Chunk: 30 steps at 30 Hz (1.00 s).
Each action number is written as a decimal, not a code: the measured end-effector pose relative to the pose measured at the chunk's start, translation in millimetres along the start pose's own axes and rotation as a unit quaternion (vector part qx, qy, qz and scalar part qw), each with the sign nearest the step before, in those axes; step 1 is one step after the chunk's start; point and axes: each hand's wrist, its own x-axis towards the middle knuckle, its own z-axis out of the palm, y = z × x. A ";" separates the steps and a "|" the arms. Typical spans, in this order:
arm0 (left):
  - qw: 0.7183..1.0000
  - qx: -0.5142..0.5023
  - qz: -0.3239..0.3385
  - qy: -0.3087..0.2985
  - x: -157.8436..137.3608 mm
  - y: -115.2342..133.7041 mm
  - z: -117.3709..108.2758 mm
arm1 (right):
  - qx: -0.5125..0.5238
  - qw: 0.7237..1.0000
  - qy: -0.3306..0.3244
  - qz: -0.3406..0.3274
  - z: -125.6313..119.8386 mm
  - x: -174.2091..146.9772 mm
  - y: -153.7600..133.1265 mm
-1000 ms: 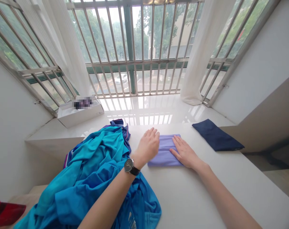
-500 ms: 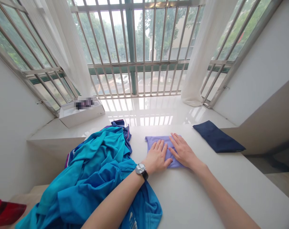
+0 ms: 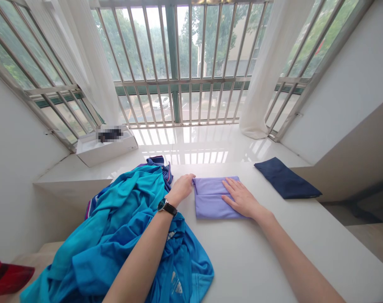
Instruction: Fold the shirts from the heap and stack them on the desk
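Note:
A folded lavender cloth (image 3: 207, 206) lies flat on the white table, with a seam or fold line running across its middle. My left hand (image 3: 182, 187), with a watch on the wrist, pinches the cloth's far left corner. My right hand (image 3: 240, 198) rests flat on the right part of the cloth, fingers stretched and slightly spread. Left of the cloth lies a loose heap of turquoise and blue clothes (image 3: 115, 219), partly hidden behind my left forearm.
A folded navy cloth (image 3: 286, 179) lies at the table's right side. On the windowsill stands a white box (image 3: 107, 151) with a blurred item on top. White curtains (image 3: 259, 105) hang before the barred window. Something red (image 3: 10, 277) shows at lower left.
My left hand has moved left and away from me, off the middle of the lavender cloth to its far left corner, which it now pinches. My right hand stays on the cloth.

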 end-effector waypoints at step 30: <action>0.993 -0.029 0.080 -0.076 2.3 9.9 -8.2 | 0.166 0.983 -0.070 0.014 -31.7 -17.9 27.6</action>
